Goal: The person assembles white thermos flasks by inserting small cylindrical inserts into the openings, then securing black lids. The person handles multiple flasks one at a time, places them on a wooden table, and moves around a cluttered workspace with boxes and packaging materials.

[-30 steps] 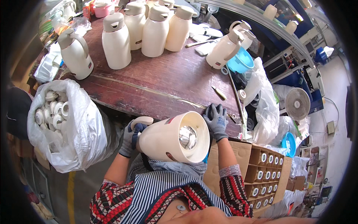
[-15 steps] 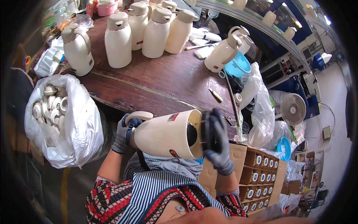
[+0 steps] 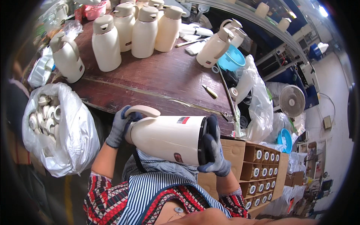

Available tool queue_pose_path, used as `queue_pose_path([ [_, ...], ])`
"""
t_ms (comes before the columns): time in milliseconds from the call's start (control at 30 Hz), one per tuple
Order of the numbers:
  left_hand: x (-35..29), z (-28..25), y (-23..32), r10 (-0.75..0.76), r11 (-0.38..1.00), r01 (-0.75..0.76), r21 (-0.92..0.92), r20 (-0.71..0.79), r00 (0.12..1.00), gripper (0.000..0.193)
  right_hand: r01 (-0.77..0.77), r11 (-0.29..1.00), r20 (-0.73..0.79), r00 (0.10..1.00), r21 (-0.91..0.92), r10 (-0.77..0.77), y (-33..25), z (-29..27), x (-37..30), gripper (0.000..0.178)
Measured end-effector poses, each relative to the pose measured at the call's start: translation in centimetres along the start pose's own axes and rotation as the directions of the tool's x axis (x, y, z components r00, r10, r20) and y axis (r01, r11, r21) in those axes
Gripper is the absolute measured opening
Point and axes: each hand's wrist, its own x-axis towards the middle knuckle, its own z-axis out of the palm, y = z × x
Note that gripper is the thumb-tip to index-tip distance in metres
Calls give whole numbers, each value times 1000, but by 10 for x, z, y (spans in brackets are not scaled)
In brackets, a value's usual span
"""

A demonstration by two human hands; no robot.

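Note:
A cream vacuum jug [image 3: 168,137] lies on its side in front of my body, its base toward the right. My gloved left hand [image 3: 122,125] is closed round the neck end, beside the curved handle [image 3: 143,110]. On the base end sits a black bottom cap [image 3: 203,141]. Against that cap presses my gloved right hand [image 3: 213,148], its fingers curved round the rim and palm on the flat side. The jug's inside is hidden by the cap.
Several upright cream jugs [image 3: 144,33] stand on the dark red table [image 3: 150,80]. A cutter knife [image 3: 210,91] lies nearer. On the left is a white bag [image 3: 71,138] of small white parts; a divided carton [image 3: 242,157] stands at the right, and a blue basin [image 3: 231,59] farther back.
My right hand has brought the black cap left onto the jug's open base, which was uncovered before. The view has shifted slightly.

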Motion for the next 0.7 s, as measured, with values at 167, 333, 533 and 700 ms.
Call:
queue_pose_path([
  [167,-25,28,61,761,467,-612,638,62,646,29,-484,343,-30,544,805,838,-1,14,4,70],
  [333,-15,14,59,238,944,-198,262,-128,963,14,-379,890,-262,913,-255,314,17,-15,-26,85],
  [533,-26,58,100,667,512,-619,596,178,724,18,-508,862,-40,861,13,508,62,13,-71,91],
  [700,-20,44,85,359,859,-312,405,-42,932,18,-382,769,-245,793,512,557,55,33,-71,84],
])
